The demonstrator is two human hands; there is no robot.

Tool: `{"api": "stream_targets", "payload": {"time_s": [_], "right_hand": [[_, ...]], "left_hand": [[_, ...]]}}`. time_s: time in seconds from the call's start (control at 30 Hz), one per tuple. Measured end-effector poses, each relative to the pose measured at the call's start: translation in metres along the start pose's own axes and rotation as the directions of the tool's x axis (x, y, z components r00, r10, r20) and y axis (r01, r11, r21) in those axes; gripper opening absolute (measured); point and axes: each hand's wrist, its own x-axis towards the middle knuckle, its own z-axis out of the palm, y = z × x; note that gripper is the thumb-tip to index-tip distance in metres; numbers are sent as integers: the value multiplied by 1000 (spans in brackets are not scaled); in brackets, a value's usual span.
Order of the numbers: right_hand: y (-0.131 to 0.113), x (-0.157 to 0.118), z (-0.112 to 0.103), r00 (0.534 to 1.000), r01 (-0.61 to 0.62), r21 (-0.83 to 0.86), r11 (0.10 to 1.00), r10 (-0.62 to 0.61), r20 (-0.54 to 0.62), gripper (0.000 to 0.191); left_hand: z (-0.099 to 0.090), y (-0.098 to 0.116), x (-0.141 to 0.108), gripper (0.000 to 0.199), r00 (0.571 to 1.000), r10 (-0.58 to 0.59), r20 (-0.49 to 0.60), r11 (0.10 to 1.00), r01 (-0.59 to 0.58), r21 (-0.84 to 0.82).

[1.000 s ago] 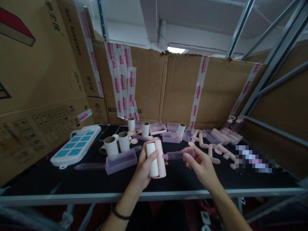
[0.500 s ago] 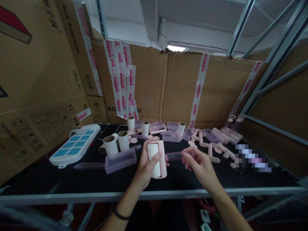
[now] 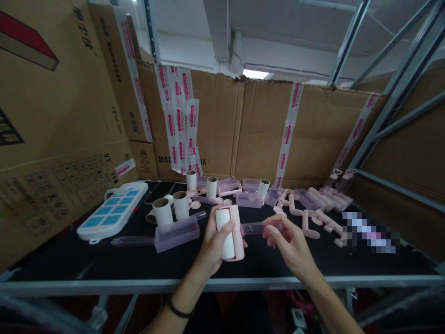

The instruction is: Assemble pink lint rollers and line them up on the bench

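Note:
My left hand (image 3: pixel 214 243) is wrapped round a pink holder (image 3: pixel 238 232) with a white roll (image 3: pixel 225 234) set in it, its thumb lying across the roll. From the holder's right side sticks out a clear purplish handle (image 3: pixel 253 228). The far end of this handle is pinched between the thumb and fingers of my right hand (image 3: pixel 287 236). Both hands are above the black table near its front edge. The joint between handle and holder is small and partly hidden.
At the left lie a white power strip (image 3: pixel 113 211) and a purple tray (image 3: pixel 177 234) beside white tubes (image 3: pixel 162 212). Pink holder parts (image 3: pixel 308 225) and more purple trays (image 3: pixel 249 200) line the back and right. A metal rail (image 3: pixel 139 285) edges the table; cardboard walls (image 3: pixel 215 125) surround it.
The view has shifted slightly, so the whole scene sits a little lower and to the right. Both hands keep their hold on the holder and handle, with little other movement.

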Motion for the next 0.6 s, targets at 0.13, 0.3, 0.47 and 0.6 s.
{"api": "stream_targets", "payload": {"time_s": [0.13,0.3,0.47,0.6], "right_hand": [[0,-1,4,998,-47,-7,999,46,-48,32],[1,7,5,984,-59,116,992,77,-160,34],[-17,23,-3,971,41,15,999,-36,-238,35],[-30,28,10,989,112,-238,965,-131,-64,31]], "left_hand": [[5,-1,-4,54,1000,18,-24,999,-17,29],[-2,-8,-2,51,994,107,-35,989,-103,104],[-6,-11,3,45,949,300,97,848,-312,429],[2,-14,5,44,897,381,225,674,-436,596]]}}
